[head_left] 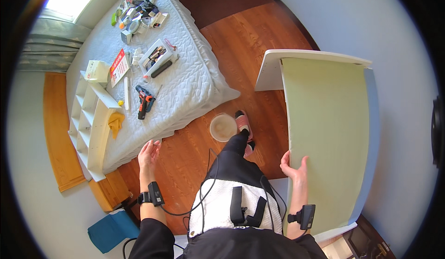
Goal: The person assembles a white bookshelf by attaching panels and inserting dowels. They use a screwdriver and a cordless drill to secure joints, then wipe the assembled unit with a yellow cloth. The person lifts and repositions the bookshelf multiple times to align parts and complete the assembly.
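My left hand [149, 153] is raised beside the bed's near corner, its fingers bent together. Whatever may be between the fingertips is too small to make out. On my right, my right hand [294, 167] holds the left edge of a desk-like piece with a pale green top [331, 120]. The fingers lie over the outer side of that edge, while the thumb sticks up above the green surface. A white curved board [315, 53] stands across the far end of this piece, and a blue strip [372, 115] runs down its right side.
A white bucket [223, 127] stands on the wooden floor beside my slippered foot [244, 122]. The quilted bed [185, 59] carries a cordless drill [145, 102], a tool box [156, 56], a white compartment shelf [88, 115], a yellow cloth [116, 122] and loose tools. Cables hang from my wrists.
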Motion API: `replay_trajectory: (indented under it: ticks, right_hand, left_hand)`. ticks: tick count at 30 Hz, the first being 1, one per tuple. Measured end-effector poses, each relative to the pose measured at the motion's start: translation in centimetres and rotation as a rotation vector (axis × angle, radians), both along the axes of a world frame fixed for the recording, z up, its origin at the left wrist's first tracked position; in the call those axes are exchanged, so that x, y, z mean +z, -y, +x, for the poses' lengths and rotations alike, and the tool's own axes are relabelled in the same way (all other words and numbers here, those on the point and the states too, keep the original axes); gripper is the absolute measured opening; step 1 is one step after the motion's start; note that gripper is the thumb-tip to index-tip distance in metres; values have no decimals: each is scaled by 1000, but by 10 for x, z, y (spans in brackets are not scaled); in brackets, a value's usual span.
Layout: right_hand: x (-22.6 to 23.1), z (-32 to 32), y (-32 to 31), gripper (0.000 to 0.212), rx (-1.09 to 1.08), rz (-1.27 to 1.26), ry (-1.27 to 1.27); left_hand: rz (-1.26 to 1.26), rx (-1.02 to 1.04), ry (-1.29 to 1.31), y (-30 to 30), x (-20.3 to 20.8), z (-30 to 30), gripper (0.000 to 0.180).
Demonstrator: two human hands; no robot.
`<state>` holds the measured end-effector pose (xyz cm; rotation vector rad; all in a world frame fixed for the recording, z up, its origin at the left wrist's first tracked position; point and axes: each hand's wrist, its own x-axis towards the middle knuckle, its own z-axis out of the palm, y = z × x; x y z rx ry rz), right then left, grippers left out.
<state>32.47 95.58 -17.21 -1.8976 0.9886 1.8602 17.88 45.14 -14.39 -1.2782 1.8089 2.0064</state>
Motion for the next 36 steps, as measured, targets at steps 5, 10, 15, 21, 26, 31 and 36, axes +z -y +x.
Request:
replay_trajectory:
  ticks: [5, 10, 15, 21, 26, 31, 36]
  right_hand:
    - [6, -1, 0, 54, 14, -16, 13]
    - [9, -3, 4, 53, -7, 11, 12]
    - [14, -4, 5, 52, -4, -5, -9]
    - [13, 1, 9, 55, -31, 37, 17]
    - [15, -3, 12, 61, -95, -18, 298]
    - [32, -14, 19, 55, -276, 32, 376]
    - [30, -13, 26, 50, -306, 59, 523]
  left_hand:
    - [-11, -138, -47, -31, 5, -29, 27]
    - [-12, -262, -99, -77, 15, -69, 28]
    - [65, -397, -151, -147, 26, -115, 24]
    - [118, -718, -221, -258, 20, -209, 23]
    - [259, -974, -227, -376, -9, -288, 23]
    - [347, -1228, -92, -452, -36, -327, 17]
    - [449, -1303, 75, -485, -50, -356, 15]
